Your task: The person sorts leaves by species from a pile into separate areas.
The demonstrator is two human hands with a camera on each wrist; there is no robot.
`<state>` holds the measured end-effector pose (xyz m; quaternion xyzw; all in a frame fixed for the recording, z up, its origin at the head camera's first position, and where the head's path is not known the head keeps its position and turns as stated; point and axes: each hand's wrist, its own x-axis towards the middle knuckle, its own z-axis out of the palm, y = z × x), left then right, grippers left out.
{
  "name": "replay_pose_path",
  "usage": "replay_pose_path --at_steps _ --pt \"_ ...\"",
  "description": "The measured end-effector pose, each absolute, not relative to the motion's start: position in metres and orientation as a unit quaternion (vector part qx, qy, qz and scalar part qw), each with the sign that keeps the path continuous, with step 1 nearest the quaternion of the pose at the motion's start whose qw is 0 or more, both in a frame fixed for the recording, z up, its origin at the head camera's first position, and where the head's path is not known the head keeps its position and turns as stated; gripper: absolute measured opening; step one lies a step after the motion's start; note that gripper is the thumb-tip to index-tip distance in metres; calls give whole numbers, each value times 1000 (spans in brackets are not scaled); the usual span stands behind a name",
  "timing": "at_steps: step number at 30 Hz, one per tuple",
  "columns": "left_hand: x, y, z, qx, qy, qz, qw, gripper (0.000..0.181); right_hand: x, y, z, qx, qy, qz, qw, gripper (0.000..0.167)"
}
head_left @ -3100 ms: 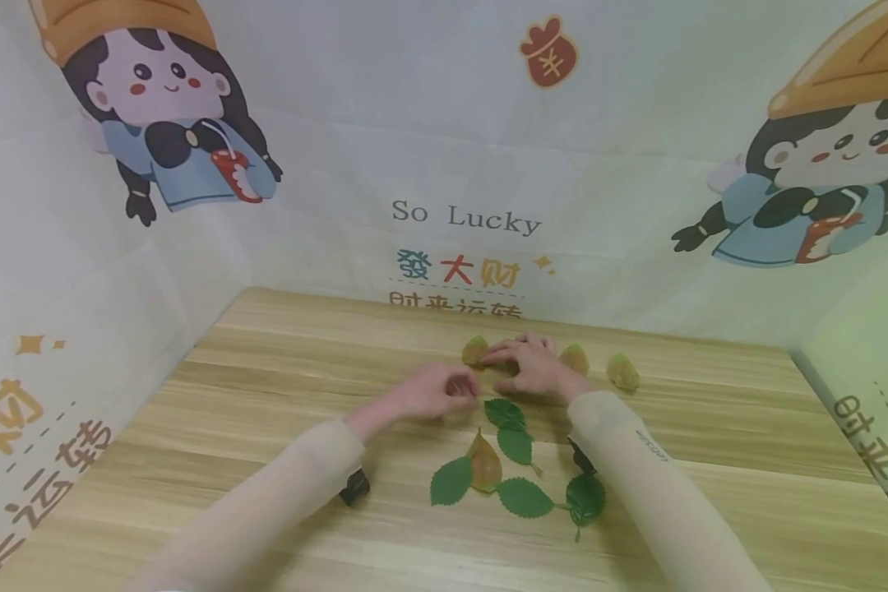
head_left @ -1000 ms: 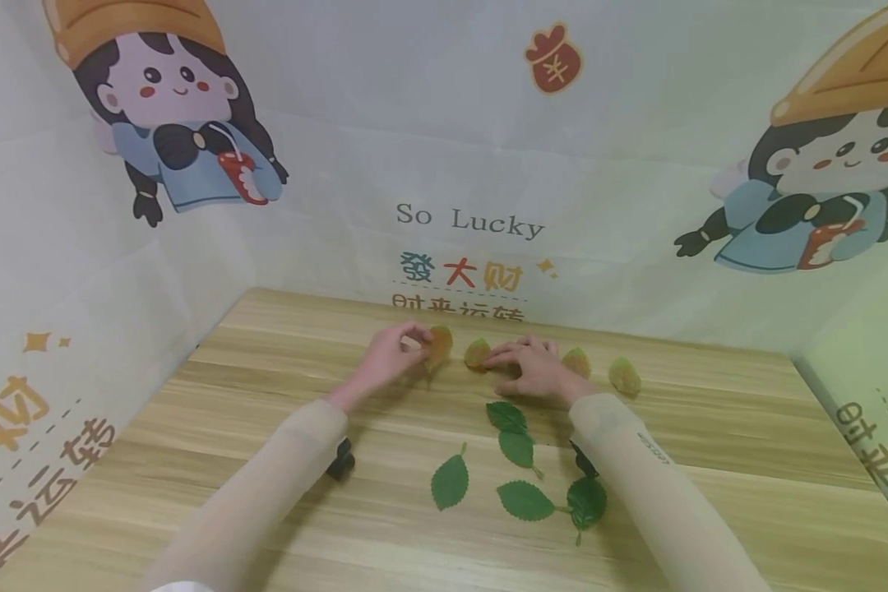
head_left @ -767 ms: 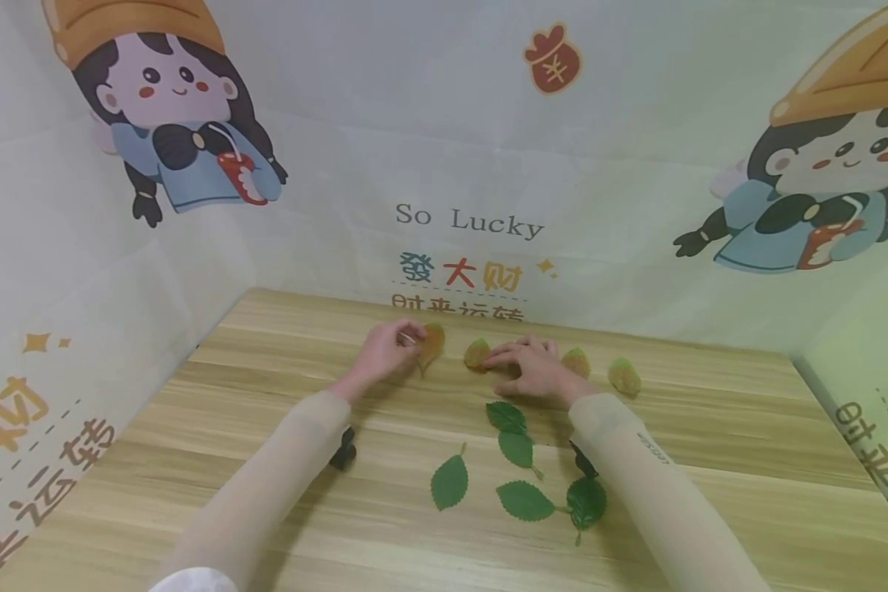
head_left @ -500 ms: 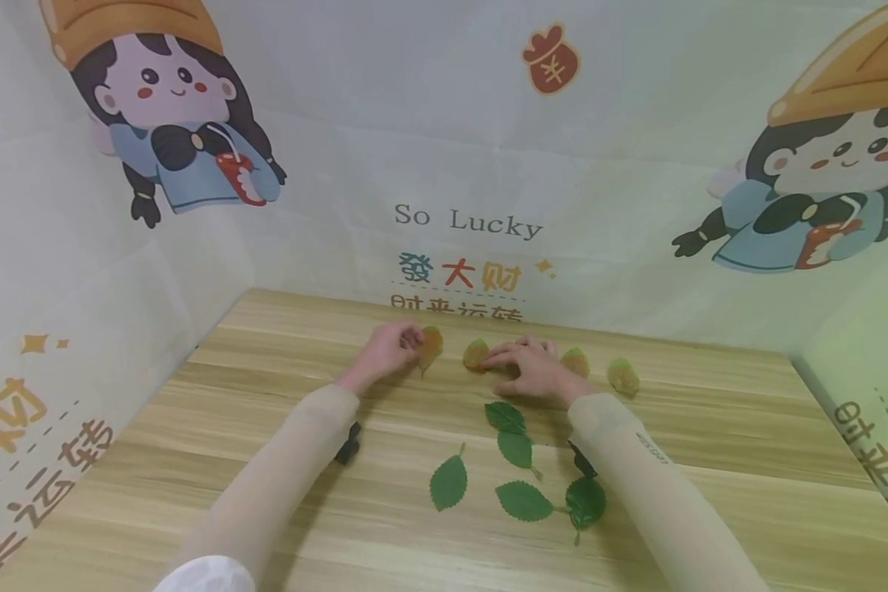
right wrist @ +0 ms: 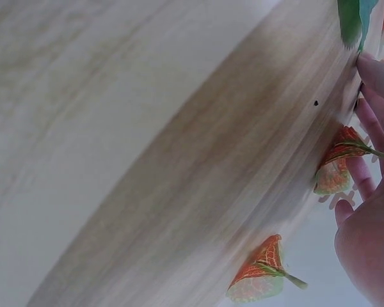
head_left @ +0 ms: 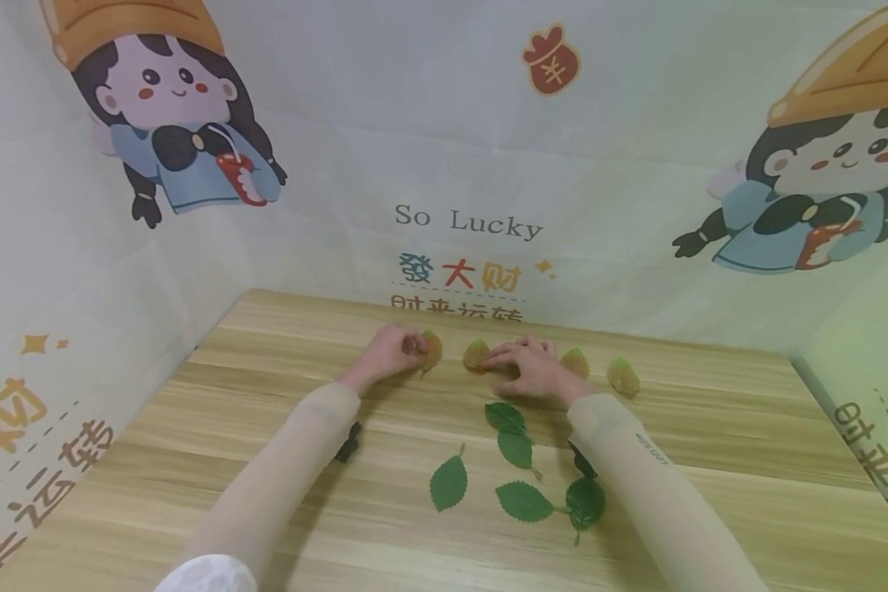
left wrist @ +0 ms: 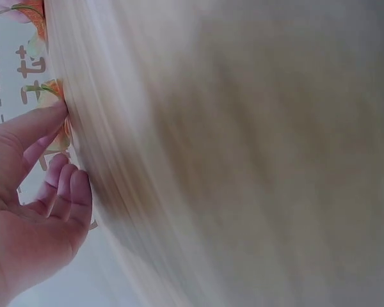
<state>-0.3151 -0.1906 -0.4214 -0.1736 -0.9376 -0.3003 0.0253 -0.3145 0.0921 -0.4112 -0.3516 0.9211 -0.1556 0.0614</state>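
Note:
At the table's far side, my left hand (head_left: 392, 351) pinches an orange-green leaf (head_left: 432, 351) between thumb and index finger. The left wrist view shows the thumb on this leaf (left wrist: 63, 137), the other fingers loosely bent. My right hand (head_left: 536, 370) rests on the wood with fingers spread and relaxed, its index fingertip by a second orange-green leaf (head_left: 476, 354). Two more such leaves lie beyond its other side: one (head_left: 575, 362) partly hidden behind the hand, the other (head_left: 624, 376) farther right. The right wrist view catches these two leaves beside the right hand (right wrist: 374, 185).
Several green leaves lie nearer on the wooden table (head_left: 266, 510): a single one (head_left: 449, 483), an overlapping pair (head_left: 515, 448), and one (head_left: 524, 501) touching a darker leaf (head_left: 585, 499) by the right sleeve. A printed cloth (head_left: 326, 164) surrounds the table at the back and sides.
My left hand has carried the orange leaf from beside the single green leaf to the left end of the far row, then shifted it slightly. The right hand has stayed in place.

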Motion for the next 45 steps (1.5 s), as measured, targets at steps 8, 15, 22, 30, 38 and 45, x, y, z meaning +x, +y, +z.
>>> replay_pose_path --at_steps 8,15,22,30,38,45 --pt "-312 -194 -420 -180 -941 -288 4 18 -315 92 -412 -349 922 -154 63 47" --pt "-313 -201 -420 -190 -941 -281 -17 26 -316 92 -413 -346 924 -152 60 47" --pt "-316 -209 -423 -217 -926 -308 -19 28 -316 92 -412 -347 923 -153 60 47" --pt "-309 -205 -418 -203 -935 -291 -20 29 -316 91 -414 -350 923 -152 55 47" --pt "-308 -206 -417 -206 -933 -294 -21 29 -318 92 -416 -355 921 -155 43 45" --pt "-307 -205 -415 -220 -934 -282 -17 28 -314 93 -414 -366 913 -180 23 46"
